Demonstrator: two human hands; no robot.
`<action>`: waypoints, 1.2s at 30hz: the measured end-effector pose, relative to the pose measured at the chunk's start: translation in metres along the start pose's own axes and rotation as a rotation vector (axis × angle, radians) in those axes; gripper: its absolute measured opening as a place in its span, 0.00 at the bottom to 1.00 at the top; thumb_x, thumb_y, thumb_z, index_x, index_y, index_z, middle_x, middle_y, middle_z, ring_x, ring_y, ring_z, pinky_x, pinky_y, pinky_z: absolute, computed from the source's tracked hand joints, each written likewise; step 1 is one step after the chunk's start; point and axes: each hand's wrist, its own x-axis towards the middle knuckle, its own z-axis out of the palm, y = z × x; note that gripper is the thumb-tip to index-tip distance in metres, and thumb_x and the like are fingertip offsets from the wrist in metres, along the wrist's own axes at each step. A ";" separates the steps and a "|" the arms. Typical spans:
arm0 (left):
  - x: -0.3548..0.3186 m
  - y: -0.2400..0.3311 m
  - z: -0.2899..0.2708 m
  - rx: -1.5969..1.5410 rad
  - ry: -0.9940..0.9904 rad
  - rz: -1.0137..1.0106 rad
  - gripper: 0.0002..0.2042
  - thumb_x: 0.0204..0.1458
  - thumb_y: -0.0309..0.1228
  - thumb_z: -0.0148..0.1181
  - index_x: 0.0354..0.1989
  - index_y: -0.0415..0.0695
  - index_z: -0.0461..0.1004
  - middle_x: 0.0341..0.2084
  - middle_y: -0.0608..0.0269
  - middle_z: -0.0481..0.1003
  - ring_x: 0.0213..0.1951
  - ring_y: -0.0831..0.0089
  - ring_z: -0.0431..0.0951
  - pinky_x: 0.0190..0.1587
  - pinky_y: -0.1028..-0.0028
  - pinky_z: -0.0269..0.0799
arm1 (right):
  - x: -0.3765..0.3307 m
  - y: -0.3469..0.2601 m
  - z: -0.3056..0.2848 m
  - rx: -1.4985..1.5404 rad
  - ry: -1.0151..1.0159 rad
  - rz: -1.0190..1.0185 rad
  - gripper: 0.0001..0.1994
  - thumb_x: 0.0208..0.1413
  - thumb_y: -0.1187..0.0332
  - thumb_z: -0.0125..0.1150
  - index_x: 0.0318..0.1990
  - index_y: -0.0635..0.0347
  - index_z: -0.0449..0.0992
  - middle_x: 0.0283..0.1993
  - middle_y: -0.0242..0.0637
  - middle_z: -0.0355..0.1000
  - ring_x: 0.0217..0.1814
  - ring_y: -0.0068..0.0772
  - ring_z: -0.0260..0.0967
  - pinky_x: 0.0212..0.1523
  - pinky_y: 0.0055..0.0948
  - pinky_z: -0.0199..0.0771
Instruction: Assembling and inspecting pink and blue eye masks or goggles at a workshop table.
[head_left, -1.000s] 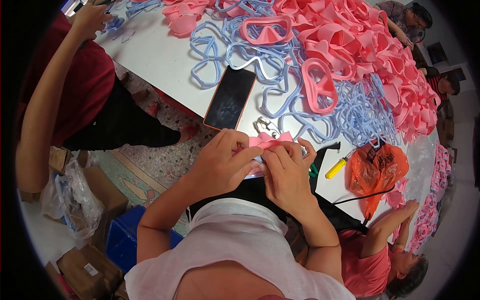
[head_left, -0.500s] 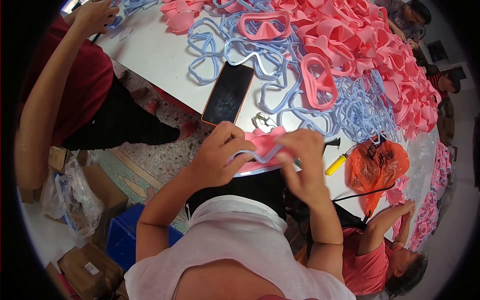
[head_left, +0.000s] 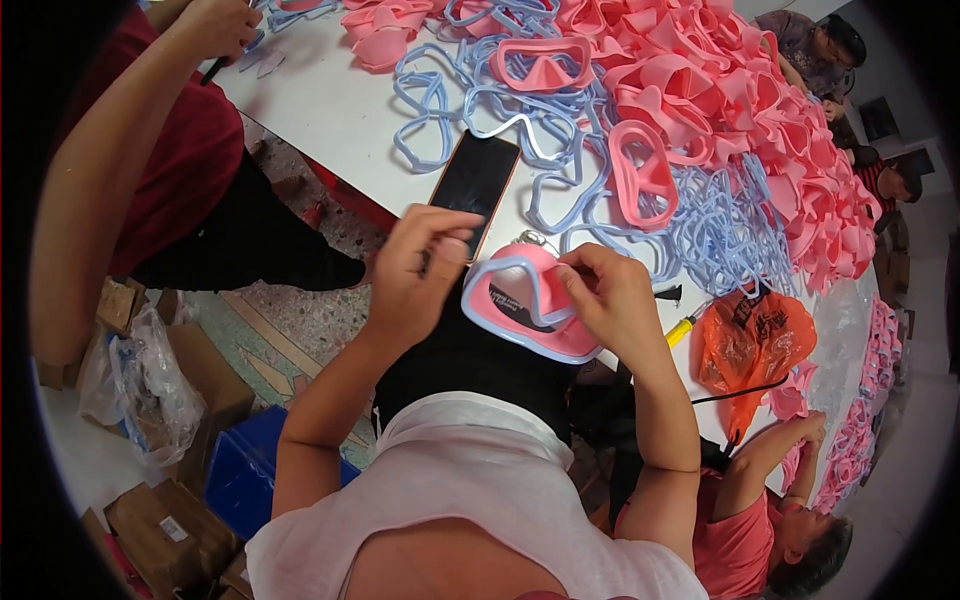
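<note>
A pink diving mask skirt [head_left: 533, 256] with a light blue frame round its edge sits low in front of me, by the table's near edge. My right hand [head_left: 612, 298] pinches its right side between thumb and fingers. My left hand [head_left: 415, 270] is off the mask, just to its left. Its fingers are bent, apart and slightly blurred, with nothing seen in them. A black phone [head_left: 465, 190] lies beyond the left hand. Behind the mask, a small metal object [head_left: 533, 238] is partly covered.
Pink mask skirts [head_left: 690, 90] are heaped at the back right, with light blue frames [head_left: 720, 215] tangled beside them. An orange plastic bag [head_left: 755, 335] and a yellow-handled tool [head_left: 680, 330] lie to the right. Co-workers sit or stand on both sides. A blue bin [head_left: 245, 470] stands lower left.
My left hand has let go of the mask and moved left and up. The mask has turned to show its blue-edged front, with my right hand still on it.
</note>
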 end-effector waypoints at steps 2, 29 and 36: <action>-0.010 -0.001 -0.007 -0.221 0.182 -0.207 0.08 0.59 0.22 0.54 0.46 0.35 0.71 0.34 0.66 0.70 0.35 0.83 0.68 0.38 0.81 0.67 | 0.001 0.005 -0.001 0.048 0.041 0.043 0.08 0.54 0.69 0.62 0.33 0.66 0.79 0.26 0.45 0.76 0.25 0.42 0.74 0.29 0.35 0.71; -0.003 0.005 0.014 -0.338 0.131 -0.286 0.13 0.63 0.26 0.54 0.53 0.34 0.69 0.35 0.65 0.76 0.32 0.86 0.73 0.28 0.86 0.65 | -0.007 0.031 0.006 1.538 -0.274 0.363 0.09 0.59 0.73 0.59 0.42 0.72 0.77 0.38 0.41 0.78 0.38 0.27 0.77 0.44 0.24 0.76; 0.010 0.011 0.013 -0.439 0.063 -0.345 0.12 0.62 0.25 0.54 0.52 0.35 0.70 0.32 0.68 0.75 0.30 0.88 0.71 0.27 0.86 0.64 | -0.010 0.030 0.019 1.799 -0.192 0.192 0.13 0.63 0.69 0.54 0.47 0.74 0.71 0.43 0.45 0.76 0.43 0.33 0.77 0.49 0.29 0.77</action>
